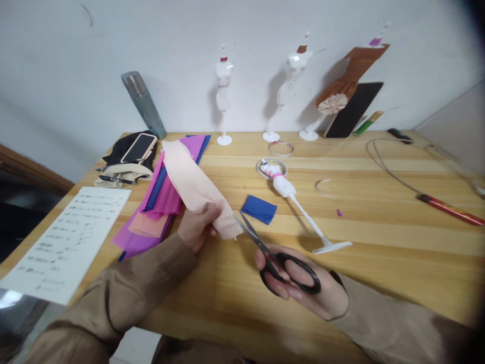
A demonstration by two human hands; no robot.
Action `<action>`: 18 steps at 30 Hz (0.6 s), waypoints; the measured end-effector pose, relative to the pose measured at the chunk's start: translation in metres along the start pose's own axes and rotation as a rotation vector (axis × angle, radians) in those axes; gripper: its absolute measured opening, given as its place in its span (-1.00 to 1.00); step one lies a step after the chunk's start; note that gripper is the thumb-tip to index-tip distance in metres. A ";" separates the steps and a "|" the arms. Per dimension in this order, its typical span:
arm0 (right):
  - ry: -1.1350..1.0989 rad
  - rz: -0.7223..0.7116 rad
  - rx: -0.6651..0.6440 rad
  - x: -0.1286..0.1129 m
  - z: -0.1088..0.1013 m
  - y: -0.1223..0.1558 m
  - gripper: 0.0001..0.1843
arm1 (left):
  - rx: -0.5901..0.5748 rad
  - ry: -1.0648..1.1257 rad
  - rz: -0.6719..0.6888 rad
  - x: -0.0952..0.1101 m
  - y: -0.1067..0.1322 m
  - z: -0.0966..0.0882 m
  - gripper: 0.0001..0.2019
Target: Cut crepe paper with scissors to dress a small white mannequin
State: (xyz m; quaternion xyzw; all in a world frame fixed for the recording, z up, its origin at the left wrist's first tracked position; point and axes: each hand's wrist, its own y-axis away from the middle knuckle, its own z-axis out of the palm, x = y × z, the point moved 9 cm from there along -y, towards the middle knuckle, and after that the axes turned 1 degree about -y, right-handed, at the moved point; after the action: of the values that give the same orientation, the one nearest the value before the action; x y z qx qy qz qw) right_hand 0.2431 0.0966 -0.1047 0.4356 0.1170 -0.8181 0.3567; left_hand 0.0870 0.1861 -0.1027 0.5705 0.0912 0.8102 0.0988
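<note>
My left hand [197,226] is closed on a long strip of pale peach crepe paper [200,187], thumb on top. The strip's far end lies over a pile of folded crepe paper [166,202] in pink, purple and blue. My right hand [295,283] has its fingers in the handles of black-handled scissors [260,241]. The blades are parted, and their tips are at the strip's near right end. A small blue folded piece of crepe paper [259,209] lies just beyond the blades. To its right, a white mini dress form [284,186] with a pink band rests on its side.
Two bare white dress forms [224,91] [291,81] and one in a brown paper dress [350,71] stand along the wall. Rolls of tape [281,147], a phone [139,148], a bottle [143,103], a written sheet [64,237] and a red cable-ended stick [450,209] lie around.
</note>
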 end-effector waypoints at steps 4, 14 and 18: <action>0.055 -0.015 0.017 -0.004 0.002 -0.003 -0.41 | -0.014 -0.015 0.012 0.002 -0.001 0.000 -0.59; -0.039 0.026 0.021 0.004 0.001 -0.001 -0.45 | -0.039 -0.013 0.015 0.000 0.000 0.003 -0.56; -0.054 0.005 0.016 -0.001 0.000 0.001 -0.49 | -0.153 -0.021 0.026 0.001 0.003 0.012 -0.55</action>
State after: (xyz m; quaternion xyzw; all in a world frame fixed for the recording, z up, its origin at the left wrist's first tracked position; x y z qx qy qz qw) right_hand 0.2445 0.0969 -0.1036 0.4166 0.0995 -0.8296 0.3583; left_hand 0.0975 0.1841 -0.0971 0.5709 0.0206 0.8100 0.1326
